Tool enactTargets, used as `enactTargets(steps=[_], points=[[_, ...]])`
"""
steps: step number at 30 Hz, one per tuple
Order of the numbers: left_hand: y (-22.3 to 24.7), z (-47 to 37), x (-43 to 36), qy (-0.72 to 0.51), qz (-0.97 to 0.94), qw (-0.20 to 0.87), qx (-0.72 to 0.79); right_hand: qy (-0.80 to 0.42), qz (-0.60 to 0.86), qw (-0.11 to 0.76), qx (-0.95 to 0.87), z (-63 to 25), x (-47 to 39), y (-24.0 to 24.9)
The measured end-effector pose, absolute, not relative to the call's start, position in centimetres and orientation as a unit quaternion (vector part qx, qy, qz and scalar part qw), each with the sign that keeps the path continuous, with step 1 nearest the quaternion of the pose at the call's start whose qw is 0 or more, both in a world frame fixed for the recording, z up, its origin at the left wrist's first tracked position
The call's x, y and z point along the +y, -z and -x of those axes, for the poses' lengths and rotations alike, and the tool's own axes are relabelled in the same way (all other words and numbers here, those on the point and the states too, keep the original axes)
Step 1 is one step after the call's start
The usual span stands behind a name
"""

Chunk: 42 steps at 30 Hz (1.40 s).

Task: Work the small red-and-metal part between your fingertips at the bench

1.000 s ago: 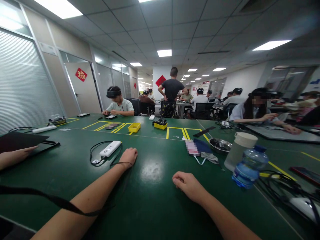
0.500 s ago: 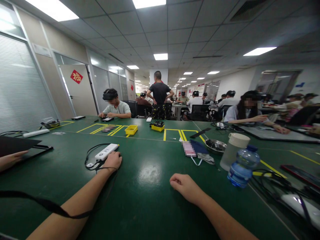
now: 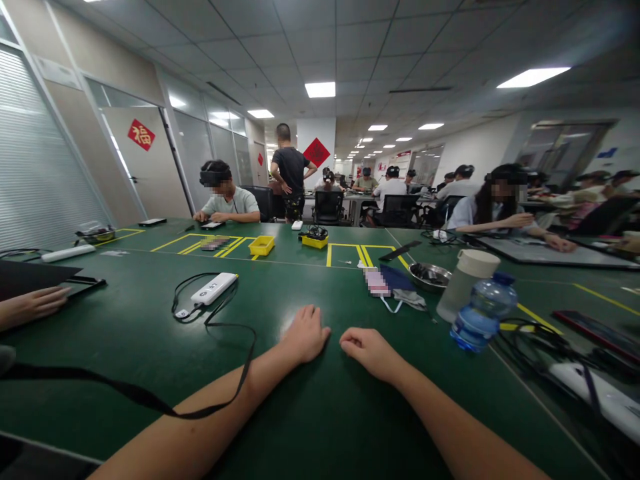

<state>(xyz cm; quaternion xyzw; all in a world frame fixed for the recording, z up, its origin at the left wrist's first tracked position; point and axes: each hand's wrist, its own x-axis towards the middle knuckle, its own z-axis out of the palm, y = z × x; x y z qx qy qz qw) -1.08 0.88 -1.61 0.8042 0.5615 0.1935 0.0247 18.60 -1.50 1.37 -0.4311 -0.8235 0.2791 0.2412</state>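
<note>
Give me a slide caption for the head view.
Two bare hands rest on a green table near a white power bank.

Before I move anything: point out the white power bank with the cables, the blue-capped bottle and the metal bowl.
White power bank (image 3: 215,289): head view, middle of its top face.
Blue-capped bottle (image 3: 475,317): head view, lower body.
Metal bowl (image 3: 431,287): head view, near outer wall.

"What shows of the wearer's own body?"

"Two bare hands, the left hand (image 3: 305,335) and the right hand (image 3: 369,351), and two bare forearms, the left (image 3: 215,413) and the right (image 3: 445,417)."

"Any markings?"

"One small round spot on the left forearm, towards the elbow."

"And cables?"

"A black cord (image 3: 125,391), flat and strap-like, loops across that forearm."
</note>
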Motion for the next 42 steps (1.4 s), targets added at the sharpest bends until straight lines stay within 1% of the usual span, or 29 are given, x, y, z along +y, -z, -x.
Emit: enactTargets(steps=[2,5,8,11,14,18,22,24,26,28,30,34,36,39,42], points=[[1.8,-1.1,-0.3,-0.204,-0.825,0.073,0.523,-0.29,0.427,0.254,-0.818,-18.6,-1.2,-1.0],[1.9,-2.0,-0.6,-0.254,-0.825,0.135,0.486,-0.339,0.441,0.294,-0.777,-18.9,-0.5,-0.5],[1.5,-0.3,0.5,-0.318,-0.78,0.205,0.498,-0.349,0.506,0.347,-0.708,-19.5,0.2,-0.3],[0.6,2.4,1.8,-0.336,-0.728,0.252,0.542,-0.348,0.553,0.356,-0.668,-20.1,0.7,-0.5],[-0.2,4.3,2.2,-0.327,-0.728,0.23,0.558,-0.33,0.566,0.345,-0.672,-20.4,0.9,-0.7],[-0.3,3.3,1.7,-0.286,-0.783,0.183,0.522,-0.224,0.594,0.338,-0.696,-20.8,1.3,-0.4],[0.3,0.5,1.1,-0.235,-0.841,0.12,0.473,-0.163,0.568,0.266,-0.762,-20.8,1.2,0.1],[0.5,-0.3,0.9,-0.226,-0.849,0.11,0.465,-0.156,0.54,0.237,-0.792,-20.5,0.8,0.0],[0.5,-0.5,0.8,-0.234,-0.845,0.112,0.468,-0.159,0.527,0.23,-0.803,-20.2,0.4,-0.2],[0.6,-0.3,0.6,-0.26,-0.836,0.125,0.467,-0.174,0.506,0.246,-0.808,-19.8,0.0,-0.5],[0.6,-0.1,0.4,-0.289,-0.823,0.164,0.461,-0.216,0.489,0.28,-0.797,-19.5,-0.3,-0.9],[0.8,0.1,0.0,-0.344,-0.754,0.315,0.462,-0.407,0.45,0.348,-0.715,-18.7,-0.7,-1.2],[0.7,0.0,-0.2,-0.377,-0.709,0.39,0.452,-0.475,0.427,0.379,-0.669,-18.4,-1.0,-1.2],[0.3,-0.2,-0.6,-0.417,-0.661,0.462,0.42,-0.525,0.417,0.414,-0.616,-18.0,-1.3,-1.1],[0.0,-0.4,-0.9,-0.426,-0.627,0.516,0.4,-0.532,0.437,0.43,-0.584,-17.9,-1.3,-0.7]])
